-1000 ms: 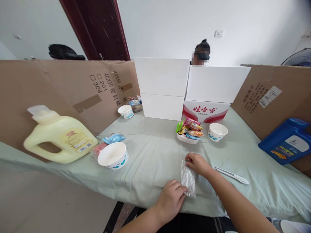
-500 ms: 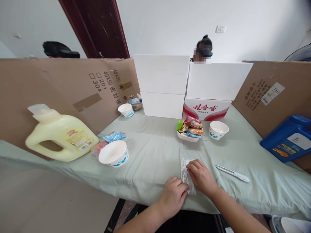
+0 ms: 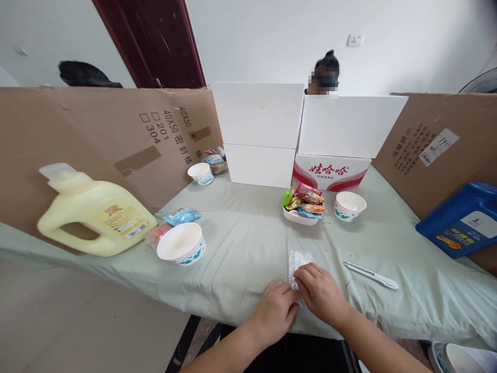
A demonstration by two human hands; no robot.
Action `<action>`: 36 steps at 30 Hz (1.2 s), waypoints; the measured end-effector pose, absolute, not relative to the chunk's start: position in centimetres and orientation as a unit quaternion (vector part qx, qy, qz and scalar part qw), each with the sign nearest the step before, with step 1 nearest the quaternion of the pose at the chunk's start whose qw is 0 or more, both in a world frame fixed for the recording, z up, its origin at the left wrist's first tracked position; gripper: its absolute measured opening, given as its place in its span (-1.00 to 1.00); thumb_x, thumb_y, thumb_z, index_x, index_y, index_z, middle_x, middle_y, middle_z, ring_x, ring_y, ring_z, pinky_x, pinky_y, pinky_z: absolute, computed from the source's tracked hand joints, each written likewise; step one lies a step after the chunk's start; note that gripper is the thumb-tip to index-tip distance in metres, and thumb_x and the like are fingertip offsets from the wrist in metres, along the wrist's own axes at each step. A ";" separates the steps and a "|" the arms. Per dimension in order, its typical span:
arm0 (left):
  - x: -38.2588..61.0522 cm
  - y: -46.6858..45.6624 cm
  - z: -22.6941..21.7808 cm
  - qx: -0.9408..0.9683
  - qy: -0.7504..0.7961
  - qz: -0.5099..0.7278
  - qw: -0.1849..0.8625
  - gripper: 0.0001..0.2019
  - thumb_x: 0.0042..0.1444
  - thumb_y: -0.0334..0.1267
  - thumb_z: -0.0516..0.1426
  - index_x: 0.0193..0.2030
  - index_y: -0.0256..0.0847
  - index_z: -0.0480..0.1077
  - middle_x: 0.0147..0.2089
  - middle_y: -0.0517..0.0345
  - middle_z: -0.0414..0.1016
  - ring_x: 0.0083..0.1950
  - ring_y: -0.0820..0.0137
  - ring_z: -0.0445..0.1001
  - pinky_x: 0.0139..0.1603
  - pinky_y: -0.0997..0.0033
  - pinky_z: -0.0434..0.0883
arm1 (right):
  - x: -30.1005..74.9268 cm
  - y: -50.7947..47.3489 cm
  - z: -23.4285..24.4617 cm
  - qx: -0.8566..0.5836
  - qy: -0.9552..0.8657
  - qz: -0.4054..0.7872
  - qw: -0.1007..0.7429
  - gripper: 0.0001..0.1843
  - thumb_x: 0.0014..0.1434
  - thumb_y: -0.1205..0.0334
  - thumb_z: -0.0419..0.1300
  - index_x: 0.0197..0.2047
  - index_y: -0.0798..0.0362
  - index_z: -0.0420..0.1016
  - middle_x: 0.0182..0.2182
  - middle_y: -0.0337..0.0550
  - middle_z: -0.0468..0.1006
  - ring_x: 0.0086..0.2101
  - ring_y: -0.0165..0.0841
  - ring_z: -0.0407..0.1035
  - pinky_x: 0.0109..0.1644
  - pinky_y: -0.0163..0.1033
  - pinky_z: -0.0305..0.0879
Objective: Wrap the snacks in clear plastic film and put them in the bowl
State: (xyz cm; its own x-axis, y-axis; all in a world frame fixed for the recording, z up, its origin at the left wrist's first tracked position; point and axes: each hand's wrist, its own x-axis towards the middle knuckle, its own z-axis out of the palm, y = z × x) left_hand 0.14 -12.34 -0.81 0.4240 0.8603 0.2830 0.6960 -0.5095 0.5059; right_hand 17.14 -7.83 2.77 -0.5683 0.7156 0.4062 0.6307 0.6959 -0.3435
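Observation:
A small clear plastic bag lies flat on the pale green cloth near the table's front edge. My right hand rests on its near half, fingers curled and pressing down. My left hand meets it at the bag's near end, fingers bent and pinching the plastic. Most of the bag is hidden beneath both hands; only its far end shows.
A white utility knife lies right of my hands. A dish of wrapped snacks and a paper bowl sit further back. A bowl, a yellow jug and a blue jug flank the sides. Cardboard and white boxes wall the table; a person sits behind.
My right hand slid along the bag toward me, from its far end to its near end beside my left hand. The bag now shows less of its length.

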 end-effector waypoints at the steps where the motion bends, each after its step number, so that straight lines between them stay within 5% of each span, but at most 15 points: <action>1: 0.1 -12.3 -0.7 0.829 0.472 0.256 0.157 -0.83 0.05 -0.47 0.16 -0.22 -0.17 0.46 -0.32 0.14 0.47 -0.24 0.27 0.41 -0.18 0.26 0.38 | 16.8 -8.0 2.0 -0.384 -0.885 0.073 0.252 -0.71 0.28 0.41 -0.08 -0.19 0.02 0.45 -0.30 -0.10 0.52 -0.22 -0.29 0.40 -0.14 -0.16 0.37; 6: -0.2 -12.3 -0.3 0.830 0.466 0.251 0.175 -0.81 0.08 -0.46 0.15 -0.17 -0.18 0.44 -0.29 0.13 0.50 -0.22 0.27 0.43 -0.16 0.27 0.39 | 16.8 -6.7 -1.1 -0.408 -0.886 0.017 0.217 -0.67 0.28 0.35 0.01 0.08 0.07 0.41 0.08 -0.02 0.45 0.13 -0.16 0.26 0.18 0.00 0.25; 12: -0.4 -13.0 0.2 0.832 0.471 0.244 0.164 -0.83 0.08 -0.42 0.16 -0.18 -0.16 0.44 -0.26 0.13 0.50 -0.21 0.28 0.45 -0.16 0.28 0.41 | 17.5 -6.2 -1.6 -0.435 -0.892 0.014 0.122 -0.47 0.29 0.19 0.02 0.31 0.04 0.20 0.30 -0.05 0.20 0.27 -0.14 0.06 0.27 0.06 0.08; 18: -0.9 -10.4 1.2 0.838 0.449 0.298 0.084 -0.85 0.20 -0.39 0.01 -0.20 -0.21 0.40 -0.16 -0.01 0.45 -0.13 0.24 0.44 -0.09 0.19 0.42 | 17.5 -6.3 -1.6 -0.412 -0.906 0.013 0.096 -0.34 0.32 -0.07 -0.06 0.39 0.02 0.01 0.36 -0.02 0.03 0.33 -0.09 -0.10 0.31 0.15 -0.07; 23: -1.8 -7.2 0.6 0.888 0.370 0.258 0.088 -0.88 0.09 -0.42 0.11 -0.22 -0.21 0.35 -0.02 -0.02 0.43 0.12 0.18 0.36 0.16 0.09 0.32 | 18.7 -6.1 -1.4 -0.408 -0.909 0.047 0.073 -0.14 0.23 -0.25 -0.04 0.42 0.08 -0.11 0.37 0.07 -0.04 0.34 -0.02 -0.20 0.31 0.28 -0.18; 30: -2.1 -7.3 0.2 0.883 0.380 0.260 0.092 -0.90 0.10 -0.37 0.14 -0.21 -0.19 0.37 -0.04 0.01 0.42 0.13 0.19 0.34 0.17 0.09 0.30 | 23.3 -8.4 -0.4 -0.424 -0.900 0.014 0.100 0.04 0.08 -0.31 0.12 0.43 0.09 -0.14 0.37 0.12 -0.06 0.35 0.04 -0.27 0.32 0.30 -0.25; 33: -2.2 -7.4 0.4 0.889 0.361 0.267 0.085 -0.90 0.15 -0.38 0.11 -0.19 -0.20 0.39 0.00 -0.01 0.42 0.17 0.19 0.30 0.19 0.12 0.28 | 22.1 -10.3 0.6 -0.348 -0.930 0.032 0.113 -0.07 0.06 -0.18 0.23 0.38 -0.02 0.02 0.35 0.03 0.06 0.33 -0.01 -0.13 0.35 0.20 -0.19; 36: -2.5 -7.5 0.6 0.905 0.326 0.253 0.107 -0.84 0.20 -0.40 0.04 -0.16 -0.17 0.42 -0.06 0.06 0.47 0.14 0.27 0.33 0.17 0.19 0.28 | 19.9 -11.7 1.2 -0.333 -0.928 0.062 0.155 -0.53 0.21 0.19 0.16 0.19 -0.06 0.31 0.13 -0.06 0.41 0.14 -0.16 0.23 0.26 0.04 0.08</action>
State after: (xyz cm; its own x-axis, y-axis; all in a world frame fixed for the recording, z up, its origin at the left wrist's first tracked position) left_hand -2.49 -7.48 0.61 0.6597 0.6433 0.3886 0.5354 -0.7651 0.3577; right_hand 19.92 -11.75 1.15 -0.7305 0.6370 0.2462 0.5986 0.7708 -0.2180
